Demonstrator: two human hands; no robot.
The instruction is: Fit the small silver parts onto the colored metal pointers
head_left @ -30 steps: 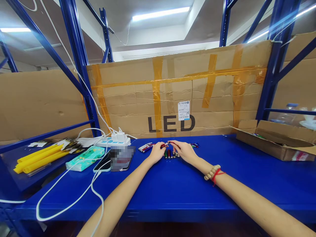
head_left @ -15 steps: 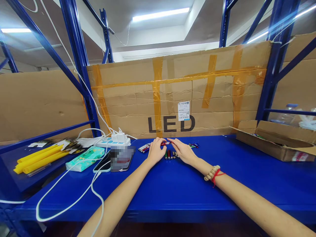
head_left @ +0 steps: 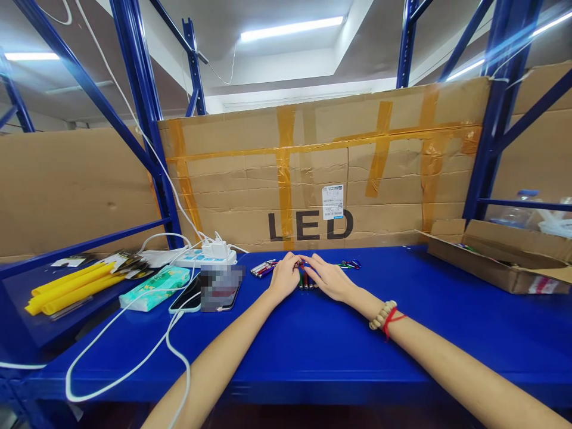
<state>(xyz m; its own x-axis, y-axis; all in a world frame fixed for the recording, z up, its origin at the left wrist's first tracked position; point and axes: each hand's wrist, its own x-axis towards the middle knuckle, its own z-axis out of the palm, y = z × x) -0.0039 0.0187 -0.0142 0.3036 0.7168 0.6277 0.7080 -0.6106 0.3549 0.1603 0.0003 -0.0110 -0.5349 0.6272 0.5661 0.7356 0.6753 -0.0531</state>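
My left hand [head_left: 283, 276] and my right hand [head_left: 329, 277] meet at the far middle of the blue table [head_left: 313, 345]. Between their fingertips they pinch a small red tube [head_left: 298, 264], which is almost fully hidden. Just under the fingers lie a few short red and green tubes [head_left: 305, 281]. A row of similar small tubes [head_left: 263, 269] lies to the left of my left hand. A few more coloured ones [head_left: 351, 263] lie to the right of my right hand. My right wrist wears a bead bracelet and a red string [head_left: 385, 314].
A phone [head_left: 187, 298], a tissue pack [head_left: 154, 287], a white power strip [head_left: 206, 257] and a looping white cable [head_left: 134, 357] lie left. Yellow sticks [head_left: 71, 286] rest on a lower shelf. An open cardboard box [head_left: 496, 259] sits right. A taped "LED" cardboard sheet [head_left: 313, 173] stands behind.
My hands have drawn closer together and lowered a little toward the table. The red tube, plainly seen between them before, is now mostly covered by my fingers.
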